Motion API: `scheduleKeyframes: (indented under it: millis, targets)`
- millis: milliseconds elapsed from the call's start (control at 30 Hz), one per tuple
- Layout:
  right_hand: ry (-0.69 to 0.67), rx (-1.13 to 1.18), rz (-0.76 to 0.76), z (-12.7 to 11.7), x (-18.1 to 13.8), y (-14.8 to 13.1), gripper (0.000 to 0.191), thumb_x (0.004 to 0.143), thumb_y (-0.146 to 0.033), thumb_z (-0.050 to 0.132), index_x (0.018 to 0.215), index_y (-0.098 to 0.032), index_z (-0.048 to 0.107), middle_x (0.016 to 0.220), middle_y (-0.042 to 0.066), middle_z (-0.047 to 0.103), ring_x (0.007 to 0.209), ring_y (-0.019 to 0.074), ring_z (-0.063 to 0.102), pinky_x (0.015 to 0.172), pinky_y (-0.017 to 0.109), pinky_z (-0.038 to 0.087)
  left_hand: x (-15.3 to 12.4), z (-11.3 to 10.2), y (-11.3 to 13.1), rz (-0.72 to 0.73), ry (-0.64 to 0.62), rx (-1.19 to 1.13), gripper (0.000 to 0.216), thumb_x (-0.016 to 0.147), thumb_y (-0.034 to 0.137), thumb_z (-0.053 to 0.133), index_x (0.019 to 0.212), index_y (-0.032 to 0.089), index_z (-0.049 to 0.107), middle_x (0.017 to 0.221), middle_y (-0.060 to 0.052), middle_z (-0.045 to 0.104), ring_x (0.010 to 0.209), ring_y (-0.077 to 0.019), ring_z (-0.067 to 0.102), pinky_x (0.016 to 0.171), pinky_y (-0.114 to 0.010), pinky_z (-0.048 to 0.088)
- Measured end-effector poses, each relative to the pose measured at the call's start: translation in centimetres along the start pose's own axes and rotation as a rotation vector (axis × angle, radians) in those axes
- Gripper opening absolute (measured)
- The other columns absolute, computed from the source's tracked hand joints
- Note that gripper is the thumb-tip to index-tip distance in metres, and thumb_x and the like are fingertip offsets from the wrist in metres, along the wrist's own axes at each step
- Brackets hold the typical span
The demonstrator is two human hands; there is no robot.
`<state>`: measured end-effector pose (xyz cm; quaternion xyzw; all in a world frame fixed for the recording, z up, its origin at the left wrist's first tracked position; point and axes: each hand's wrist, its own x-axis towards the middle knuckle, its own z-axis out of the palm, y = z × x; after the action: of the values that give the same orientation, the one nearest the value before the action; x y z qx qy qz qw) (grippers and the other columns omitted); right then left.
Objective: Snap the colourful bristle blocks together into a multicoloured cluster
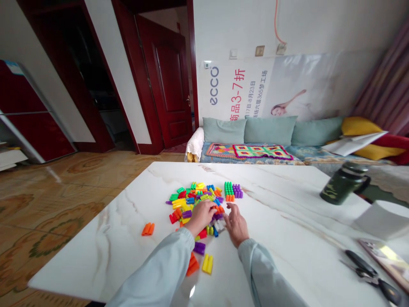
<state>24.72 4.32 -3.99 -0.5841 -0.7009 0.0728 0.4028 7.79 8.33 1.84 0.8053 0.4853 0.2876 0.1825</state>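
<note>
My left hand (202, 216) is over a loose pile of colourful plastic building blocks (180, 204), its fingertips pinched at an orange block (220, 209). To the right of the pile, my right hand (237, 224) has thumb and fingers apart, and nothing shows between them. Just beyond it are neat groups of green blocks (228, 188), purple blocks (237, 191) and orange blocks (230, 198), set side by side. Nearer me lie a yellow block (207, 264) and a purple block (200, 248). Part of the pile is hidden behind my left hand.
The white marbled table (128, 256) carries a separate orange block (148, 229) at left. On the right stand a dark green flask (344, 183) and a white paper roll (381, 219), with black-handled scissors (364, 270) and a phone (386, 260) nearer me. A sofa (255, 149) is behind.
</note>
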Motion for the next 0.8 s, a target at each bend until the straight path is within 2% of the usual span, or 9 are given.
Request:
scheduleKeyframes:
  millis: [100, 200, 267, 333, 433, 567, 667, 800]
  targets:
    - [-0.018, 0.014, -0.052, 0.1, -0.1, -0.1, 0.031, 0.099, -0.034, 0.033, 0.111, -0.019, 0.057, 0.102, 0.008, 0.064, 0.084, 0.0179, 0.065, 0.075, 0.027, 0.051, -0.5, 0.5, 1.4, 0.058, -0.032, 0.019, 0.018, 0.085, 0.016, 0.059, 0.089, 0.022, 0.075, 0.09, -0.006, 0.071, 0.088, -0.0208, 0.066, 0.087, -0.033, 0.051]
    - [0.016, 0.048, -0.073, 0.2, -0.1, 0.2, 0.028, 0.098, -0.032, 0.037, 0.102, -0.02, 0.062, 0.096, 0.007, 0.065, 0.083, 0.0171, 0.065, 0.076, 0.026, 0.05, -1.5, 0.3, 1.7, 0.078, 0.002, 0.031, 0.023, 0.088, 0.017, 0.056, 0.103, 0.022, 0.072, 0.101, -0.007, 0.07, 0.096, -0.0212, 0.064, 0.092, -0.035, 0.05]
    - [0.086, 0.092, 0.005, 0.3, 0.1, 0.8, 0.027, 0.095, -0.033, 0.041, 0.1, -0.021, 0.064, 0.1, 0.007, 0.065, 0.087, 0.0171, 0.065, 0.079, 0.026, 0.05, -2.9, -0.2, 1.1, 0.089, 0.077, 0.051, 0.027, 0.09, 0.019, 0.054, 0.112, 0.022, 0.068, 0.108, -0.008, 0.068, 0.102, -0.0223, 0.062, 0.095, -0.038, 0.05]
    - [0.167, 0.115, 0.147, 0.4, 0.3, 1.7, 0.028, 0.092, -0.033, 0.043, 0.098, -0.02, 0.067, 0.102, 0.008, 0.066, 0.089, 0.0184, 0.065, 0.081, 0.028, 0.05, -4.8, -0.9, -0.1, 0.086, 0.167, 0.099, 0.027, 0.09, 0.022, 0.053, 0.112, 0.023, 0.069, 0.106, -0.008, 0.067, 0.101, -0.0237, 0.062, 0.094, -0.041, 0.05]
    - [0.232, 0.103, 0.32, 0.8, 0.8, 3.0, 0.029, 0.086, -0.03, 0.045, 0.094, -0.017, 0.069, 0.095, 0.01, 0.067, 0.084, 0.0207, 0.065, 0.079, 0.031, 0.051, -7.8, -1.6, -2.1, 0.06, 0.257, 0.19, 0.033, 0.089, 0.029, 0.058, 0.12, 0.026, 0.066, 0.116, -0.009, 0.064, 0.111, -0.0272, 0.059, 0.1, -0.047, 0.047]
    - [0.229, 0.089, 0.411, 1.3, 1.6, 3.9, 0.027, 0.08, -0.028, 0.049, 0.094, -0.015, 0.069, 0.088, 0.009, 0.07, 0.076, 0.0197, 0.066, 0.075, 0.03, 0.051, -10.3, -1.3, -3.8, 0.087, 0.263, 0.298, 0.057, 0.086, 0.034, 0.063, 0.141, 0.03, 0.05, 0.143, -0.008, 0.05, 0.133, -0.0319, 0.042, 0.112, -0.054, 0.036]
    - [0.224, 0.069, 0.431, 1.3, 2.4, 4.1, 0.026, 0.079, -0.027, 0.05, 0.094, -0.016, 0.069, 0.09, 0.008, 0.071, 0.079, 0.0193, 0.066, 0.076, 0.028, 0.05, -10.7, -0.7, -4.4, 0.129, 0.231, 0.344, 0.052, 0.088, 0.033, 0.06, 0.14, 0.032, 0.051, 0.145, -0.006, 0.05, 0.14, -0.0321, 0.035, 0.115, -0.058, 0.03]
    - [0.22, 0.039, 0.42, 1.1, 3.5, 4.3, 0.028, 0.08, -0.026, 0.049, 0.096, -0.016, 0.069, 0.097, 0.009, 0.071, 0.084, 0.0196, 0.066, 0.079, 0.028, 0.049, -10.7, -0.4, -4.7, 0.147, 0.217, 0.357, 0.048, 0.089, 0.031, 0.057, 0.137, 0.032, 0.054, 0.143, -0.004, 0.054, 0.141, -0.0316, 0.034, 0.116, -0.06, 0.027]
